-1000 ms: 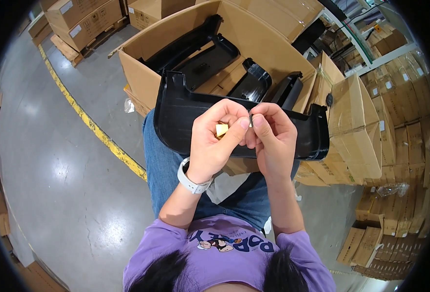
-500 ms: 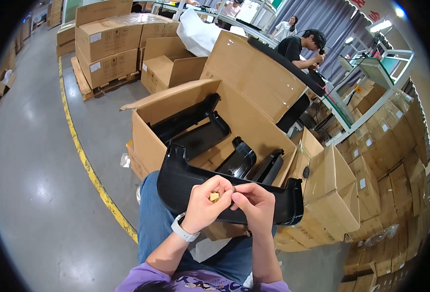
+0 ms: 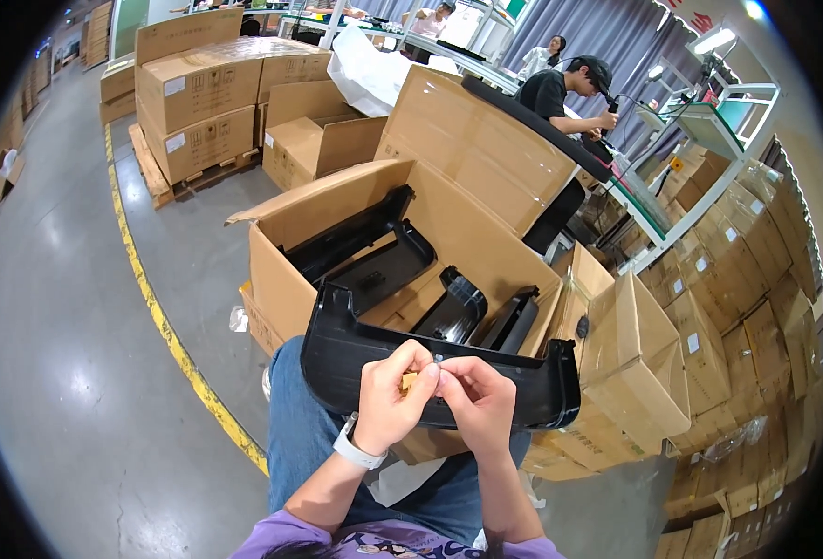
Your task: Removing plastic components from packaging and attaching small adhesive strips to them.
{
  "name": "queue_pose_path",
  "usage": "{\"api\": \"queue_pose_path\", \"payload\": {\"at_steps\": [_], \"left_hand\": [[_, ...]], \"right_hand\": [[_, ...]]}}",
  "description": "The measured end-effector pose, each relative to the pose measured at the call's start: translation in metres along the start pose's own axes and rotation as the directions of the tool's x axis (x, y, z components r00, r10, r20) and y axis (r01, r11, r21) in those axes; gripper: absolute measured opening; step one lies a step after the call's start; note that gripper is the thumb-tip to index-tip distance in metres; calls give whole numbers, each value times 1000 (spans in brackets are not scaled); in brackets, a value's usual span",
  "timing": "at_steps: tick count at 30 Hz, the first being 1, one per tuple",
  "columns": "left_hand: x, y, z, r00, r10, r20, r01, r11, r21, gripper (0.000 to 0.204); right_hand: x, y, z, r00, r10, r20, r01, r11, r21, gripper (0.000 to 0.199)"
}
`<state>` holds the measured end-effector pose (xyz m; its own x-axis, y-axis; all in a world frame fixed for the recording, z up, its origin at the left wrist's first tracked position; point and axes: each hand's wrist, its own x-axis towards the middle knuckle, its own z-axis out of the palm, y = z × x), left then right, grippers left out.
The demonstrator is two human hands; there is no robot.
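A long black plastic panel (image 3: 346, 350) with raised ends rests across my lap. Above it my two hands meet, fingertips together. A small yellow piece (image 3: 409, 380) is tucked in the curled fingers of my left hand (image 3: 393, 399), which wears a white watch. My right hand (image 3: 480, 399) is closed in a pinch against the left fingertips. A tiny greyish piece (image 3: 438, 358) shows between the fingertips; its kind is too small to tell.
Just beyond the panel stands an open cardboard box (image 3: 286, 279) with several black plastic panels (image 3: 388, 270) in it. Another open carton (image 3: 637, 354) is at the right, near stacked cartons (image 3: 756, 345). A co-worker (image 3: 561, 98) is at a bench (image 3: 649, 210).
My fingertips have shifted slightly, and the tiny piece now shows paler above them. The surroundings have moved a little in the picture. The black panel stays on my lap.
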<state>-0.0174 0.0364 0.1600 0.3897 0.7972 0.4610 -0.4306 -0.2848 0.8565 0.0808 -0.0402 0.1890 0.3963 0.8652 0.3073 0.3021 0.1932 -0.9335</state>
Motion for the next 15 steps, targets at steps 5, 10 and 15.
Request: {"api": "queue_pose_path", "payload": {"at_steps": [5,10,15], "left_hand": [[1,10,-9,1000,-3,19,-1,982,189,17],[-1,3,-10,999,-16,48,15,999,40,16],[-1,-2,-24,971,-210,-112,148,902,-405,19]], "right_hand": [[3,-7,13,998,34,-46,-30,995,95,7],[4,0,7,993,116,4,-111,946,305,7],[6,4,1,974,116,-194,-39,932,361,11]]}}
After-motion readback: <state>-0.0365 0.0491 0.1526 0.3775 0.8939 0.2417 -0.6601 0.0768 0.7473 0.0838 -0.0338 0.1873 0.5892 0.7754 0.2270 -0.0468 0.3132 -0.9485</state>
